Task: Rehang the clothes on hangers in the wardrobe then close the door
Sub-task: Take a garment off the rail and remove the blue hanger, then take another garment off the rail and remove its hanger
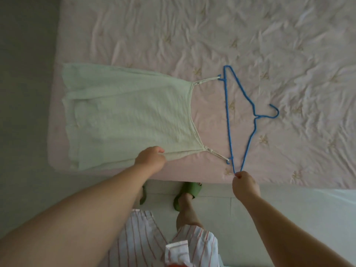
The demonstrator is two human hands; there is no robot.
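Lying flat on the bed (134, 35), a pale green camisole (127, 116) is spread across the pink quilt, its hem toward the left edge of the mattress and its two thin straps reaching to the right. The left hand (151, 159) grasps the near side edge of the camisole, fingers curled into the fabric close to the lower strap. Down below, between the arms, a foot in a green slipper (187, 193) stands on the pale floor against the bed's side, with striped pink-and-white trousers (138, 237) beneath the camera.

To the right of the top lies a blue hanger (228, 116), flat on the quilt, its long bar running away from the person and its hook pointing right. Both straps are caught on the small notches at the hanger's two ends, the far one at the upper end and the near one just above the lower tip. The right hand (245, 185) pinches that near tip of the hanger between thumb and fingertips, right at the bed's edge.
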